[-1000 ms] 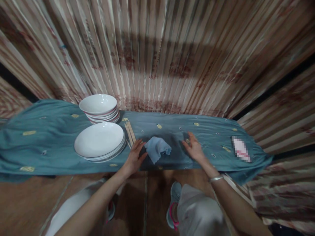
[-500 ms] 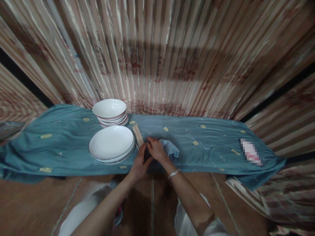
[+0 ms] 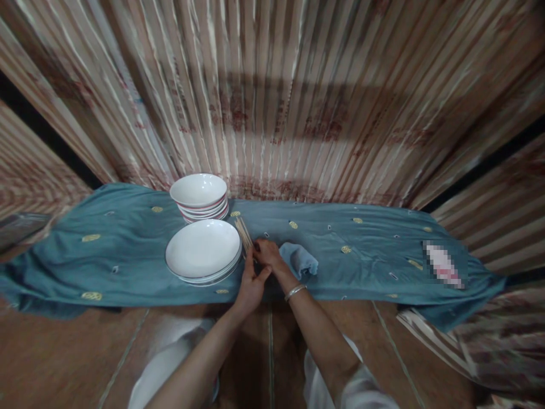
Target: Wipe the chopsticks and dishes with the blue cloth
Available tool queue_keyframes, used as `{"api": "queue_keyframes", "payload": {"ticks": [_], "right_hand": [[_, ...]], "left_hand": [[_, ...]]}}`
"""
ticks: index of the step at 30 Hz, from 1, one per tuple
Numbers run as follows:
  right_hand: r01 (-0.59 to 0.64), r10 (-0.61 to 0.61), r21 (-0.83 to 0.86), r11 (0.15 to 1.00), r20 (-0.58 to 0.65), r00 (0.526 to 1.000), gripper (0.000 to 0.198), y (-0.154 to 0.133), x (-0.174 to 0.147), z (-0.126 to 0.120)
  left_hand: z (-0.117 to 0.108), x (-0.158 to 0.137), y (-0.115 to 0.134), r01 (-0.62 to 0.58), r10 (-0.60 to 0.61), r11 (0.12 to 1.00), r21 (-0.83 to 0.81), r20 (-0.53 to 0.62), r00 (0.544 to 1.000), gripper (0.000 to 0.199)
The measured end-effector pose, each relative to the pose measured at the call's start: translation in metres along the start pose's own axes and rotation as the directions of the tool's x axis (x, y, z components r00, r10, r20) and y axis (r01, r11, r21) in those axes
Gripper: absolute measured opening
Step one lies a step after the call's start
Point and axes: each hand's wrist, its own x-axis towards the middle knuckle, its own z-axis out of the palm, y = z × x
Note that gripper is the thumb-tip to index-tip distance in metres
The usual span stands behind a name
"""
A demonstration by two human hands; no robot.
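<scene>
Curtain [image 3: 272, 102]: I see striped, pleated fabric filling the whole background, with faded reddish marks that may be printing; I cannot read any of it.
Tablecloth [image 3: 366, 267]: teal, scattered with small gold embroidered ovals, draped over the long surface and hanging off its near edge.
Floor [image 3: 55, 352]: brown tiles below the cloth's edge.
Stack of plates [image 3: 203, 250]: white, shallow, left of centre on the tablecloth; I count roughly 3 rims, no lettering that I can see.
Stack of bowls [image 3: 199, 193]: white with a reddish line at the rims, just behind the plates, near the curtain.
Blurred patch [image 3: 443, 266]: a pink-and-white pixelated thing at the right end of the cloth; nothing legible.
Blue cloth [image 3: 300, 259]: a small crumpled rag, just right of my right hand, lying loose on the tablecloth.
Left hand [image 3: 251, 284]: fingers extended upward toward the near ends of the chopsticks, meeting the right hand; I cannot tell whether it has any grip.
Right hand [image 3: 267, 253]: fingers curled down at the lower end of the chopsticks; a firm hold is not clear. 1 silver bangle [image 3: 295, 292] on the wrist.
Chopsticks [image 3: 244, 232]: a bundle of pale wooden sticks lying on the tablecloth, just beside the plates' right rim, slanting back toward the bowls.
</scene>
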Motion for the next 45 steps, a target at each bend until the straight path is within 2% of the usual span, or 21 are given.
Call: {"api": "queue_keyframes", "payload": {"ticks": [8, 11, 14, 17, 21, 26, 28, 30, 32, 33, 35, 40, 43, 45], "right_hand": [[0.004, -0.001, 0.073, 0.997, -0.046, 0.999, 0.012, 0.007, -0.007, -0.009], [0.040, -0.016, 0.192, 0.981, -0.124, 0.992, 0.012, 0.012, -0.018, -0.015], [0.130, -0.055, 0.389, 0.912, -0.197, 0.979, 0.013, 0.017, -0.034, -0.018], [0.215, -0.122, 0.479, 0.851, -0.218, 0.968, 0.018, 0.021, -0.054, -0.018], [0.261, -0.171, 0.425, 0.867, -0.240, 0.956, 0.023, 0.022, -0.076, -0.019], [0.310, -0.237, 0.305, 0.901, -0.254, 0.938, 0.024, 0.033, -0.089, -0.034], [0.274, -0.180, 0.301, 0.913, -0.305, 0.935, 0.026, 0.048, -0.089, -0.042], [0.137, -0.008, 0.295, 0.946, -0.400, 0.916, 0.028, 0.070, -0.085, -0.049], [-0.006, 0.104, 0.214, 0.977, -0.451, 0.886, 0.027, 0.092, -0.079, -0.051], [-0.065, 0.138, 0.172, 0.983, -0.457, 0.879, 0.025, 0.102, -0.075, -0.051], [-0.139, 0.175, 0.116, 0.983, -0.413, 0.894, 0.024, 0.115, -0.070, -0.048], [-0.054, 0.077, 0.088, 0.995, -0.286, 0.955, 0.019, 0.112, -0.070, -0.041], [-0.090, 0.140, 0.194, 0.977, -0.260, 0.955, 0.017, 0.105, -0.074, -0.044], [-0.113, 0.198, 0.330, 0.937, -0.236, 0.951, 0.017, 0.103, -0.075, -0.047]], "left_hand": [[0.002, 0.006, 0.002, 0.065, -0.066, 0.997, -0.052, -0.020, 0.998, 0.064], [0.002, 0.011, 0.001, 0.107, -0.112, 0.990, -0.093, -0.054, 0.992, 0.060], [0.004, 0.016, 0.001, 0.159, -0.175, 0.966, -0.205, -0.061, 0.983, 0.046], [0.008, 0.020, 0.005, 0.175, -0.178, 0.904, -0.391, 0.027, 0.984, 0.033], [0.014, 0.020, 0.013, 0.230, -0.212, 0.836, -0.498, 0.094, 0.973, 0.027], [0.020, 0.020, 0.017, 0.239, -0.202, 0.866, -0.439, 0.129, 0.971, 0.021], [0.023, 0.021, 0.019, 0.245, -0.211, 0.863, -0.442, 0.125, 0.969, 0.020], [0.026, 0.022, 0.020, 0.263, -0.229, 0.857, -0.443, 0.130, 0.965, 0.021], [0.030, 0.021, 0.022, 0.295, -0.259, 0.852, -0.433, 0.142, 0.955, 0.022], [0.033, 0.021, 0.023, 0.314, -0.276, 0.850, -0.423, 0.149, 0.949, 0.023], [0.037, 0.018, 0.024, 0.345, -0.302, 0.847, -0.403, 0.168, 0.938, 0.025], [0.043, 0.013, 0.023, 0.378, -0.328, 0.851, -0.364, 0.192, 0.925, 0.029], [0.045, 0.011, 0.022, 0.415, -0.368, 0.848, -0.329, 0.196, 0.909, 0.030], [0.046, 0.010, 0.022, 0.435, -0.391, 0.845, -0.310, 0.197, 0.899, 0.030]]}}
